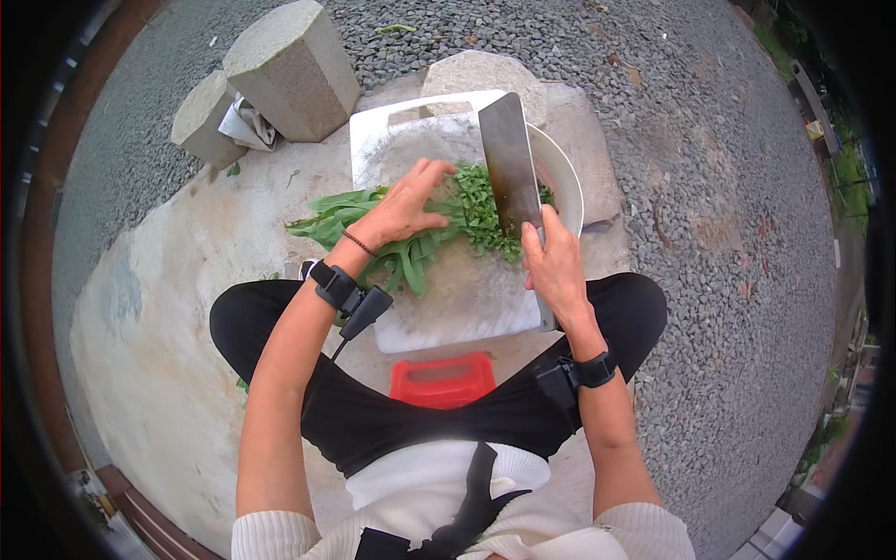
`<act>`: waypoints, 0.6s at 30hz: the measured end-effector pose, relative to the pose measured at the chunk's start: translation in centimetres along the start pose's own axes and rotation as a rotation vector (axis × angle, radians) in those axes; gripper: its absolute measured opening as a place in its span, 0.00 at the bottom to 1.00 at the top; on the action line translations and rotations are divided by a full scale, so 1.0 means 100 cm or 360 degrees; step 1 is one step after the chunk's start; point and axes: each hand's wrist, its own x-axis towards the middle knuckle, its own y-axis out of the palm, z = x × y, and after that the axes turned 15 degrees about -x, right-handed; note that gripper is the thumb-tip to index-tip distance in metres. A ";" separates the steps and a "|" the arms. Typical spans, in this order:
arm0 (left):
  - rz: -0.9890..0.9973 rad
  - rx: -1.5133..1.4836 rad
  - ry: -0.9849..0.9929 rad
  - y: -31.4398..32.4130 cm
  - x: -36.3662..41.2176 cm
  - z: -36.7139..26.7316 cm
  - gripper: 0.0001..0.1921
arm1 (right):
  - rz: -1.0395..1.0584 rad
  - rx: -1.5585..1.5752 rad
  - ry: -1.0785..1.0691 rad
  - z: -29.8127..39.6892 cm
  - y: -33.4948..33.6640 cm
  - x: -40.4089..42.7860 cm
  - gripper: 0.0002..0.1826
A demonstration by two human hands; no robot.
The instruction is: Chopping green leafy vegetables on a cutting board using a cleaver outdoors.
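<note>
My left hand (409, 203) is spread above a bunch of long leafy greens (406, 262), thumb and fingers apart, with stems showing between them. Whether the palm presses on the bunch is hidden. The greens lie across a stained white cutting board (483, 308). A heap of chopped greens (479, 210) is at the bunch's right end. My right hand (556, 262) grips the handle of a broad cleaver (511, 168), whose blade points away from me over the right side of the heap. Partly hidden behind the blade is a white bowl (570, 175) at the board's right edge.
A red plastic object (442, 381) sits between my legs. Concrete blocks (294, 70) stand at the far left, beside a crumpled white bag (246, 126). Another octagonal block (486, 77) lies beyond the board. Grey gravel (714, 315) surrounds the concrete slab (161, 336).
</note>
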 end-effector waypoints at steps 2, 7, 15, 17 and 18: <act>0.0124 0.0260 -0.0081 -0.006 0.009 0.000 0.41 | -0.0067 -0.0032 -0.0054 -0.015 0.007 0.003 0.10; 0.0411 0.0576 -0.0059 -0.017 0.021 0.030 0.52 | -0.0119 -0.0131 -0.0113 -0.026 0.012 0.000 0.10; 0.0067 0.0397 0.0023 0.012 -0.018 0.007 0.29 | -0.0086 -0.0126 -0.0182 -0.022 0.012 -0.005 0.10; -0.0189 0.0532 0.0142 0.028 -0.028 0.003 0.25 | -0.0139 -0.0171 -0.0280 -0.020 0.012 -0.006 0.10; -0.0191 0.0528 0.0137 0.034 -0.031 0.002 0.25 | -0.0192 -0.0214 -0.0386 -0.019 0.012 -0.007 0.09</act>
